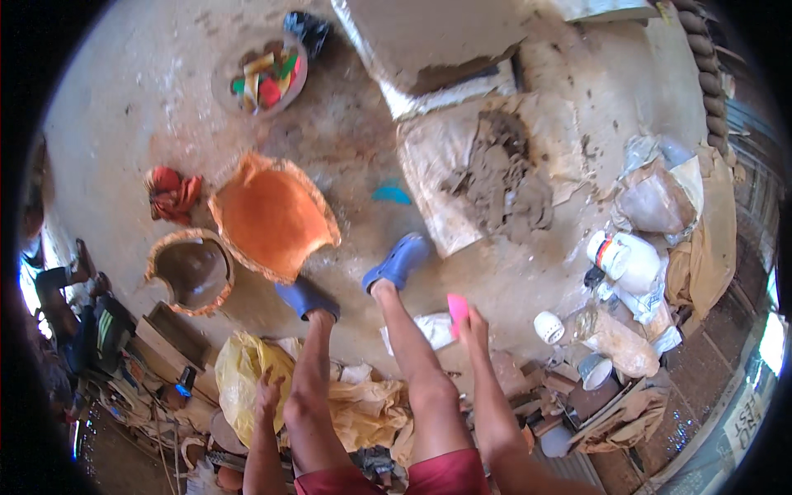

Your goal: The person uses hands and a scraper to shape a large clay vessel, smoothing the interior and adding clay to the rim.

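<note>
My right hand point(473, 326) is closed round a bright pink flat piece point(458, 308), which sticks up past the fingers beside my right shin. A white cloth or sheet point(432, 332) lies on the floor just left of it. My left hand point(267, 394) hangs beside my left knee, fingers loosely apart, in front of a crumpled yellow plastic bag point(241, 375); whether it touches the bag I cannot tell. Ahead of my left foot stands a large orange broken-rimmed clay vessel point(272, 210). Next to it is a smaller round vessel point(191, 272) with a brownish inside.
A clear tub point(223, 87) of colourful pieces sits at far left, near a black bag point(308, 31). A teal curved piece point(391, 193) lies ahead. Grey clay scraps point(507, 177) cover a sheet point(441, 157). White containers point(610, 254) and bags crowd the right. A red cloth point(174, 195) lies left.
</note>
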{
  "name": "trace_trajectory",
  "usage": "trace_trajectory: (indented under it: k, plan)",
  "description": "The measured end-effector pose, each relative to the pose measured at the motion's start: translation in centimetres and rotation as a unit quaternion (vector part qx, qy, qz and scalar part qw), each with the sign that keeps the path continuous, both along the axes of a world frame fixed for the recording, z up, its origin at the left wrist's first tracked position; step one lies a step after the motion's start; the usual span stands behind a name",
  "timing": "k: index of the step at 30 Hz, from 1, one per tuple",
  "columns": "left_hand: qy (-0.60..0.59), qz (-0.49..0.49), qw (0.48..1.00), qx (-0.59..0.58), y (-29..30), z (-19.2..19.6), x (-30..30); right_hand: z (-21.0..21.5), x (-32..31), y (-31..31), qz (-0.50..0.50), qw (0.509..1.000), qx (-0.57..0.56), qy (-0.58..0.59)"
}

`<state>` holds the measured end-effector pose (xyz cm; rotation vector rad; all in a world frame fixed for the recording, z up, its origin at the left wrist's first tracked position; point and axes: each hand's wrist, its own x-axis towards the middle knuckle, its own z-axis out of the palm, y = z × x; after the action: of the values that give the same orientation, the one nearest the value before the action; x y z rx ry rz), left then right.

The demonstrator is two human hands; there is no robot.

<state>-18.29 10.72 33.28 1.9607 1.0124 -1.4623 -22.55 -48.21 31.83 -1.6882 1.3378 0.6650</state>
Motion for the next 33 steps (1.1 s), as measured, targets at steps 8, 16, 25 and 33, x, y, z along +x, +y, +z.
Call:
trace_trajectory:
  k: [8, 16, 25, 33]
  plan:
    - [-0.168, 0.103, 0.978, -0.066, -19.8, 11.8, 16.3, 10.0, -1.0, -9.1, 0.091, 0.995, -0.048, 0.02]
    - [-0.269, 0.099, 0.933, -0.218, -31.4, 16.6, 27.6, 12.8, 15.7, -11.6, 0.07, 0.985, -0.01, -0.157]
    - [-0.277, -0.009, 0.926, -0.258, -35.6, 11.0, 39.3, 12.3, 43.0, -7.0, 0.111, 0.962, 0.088, -0.231]
    - [-0.221, -0.146, 0.905, -0.332, -47.5, 4.7, 47.7, -3.7, 72.3, 9.7, 0.534, 0.79, -0.038, -0.301]
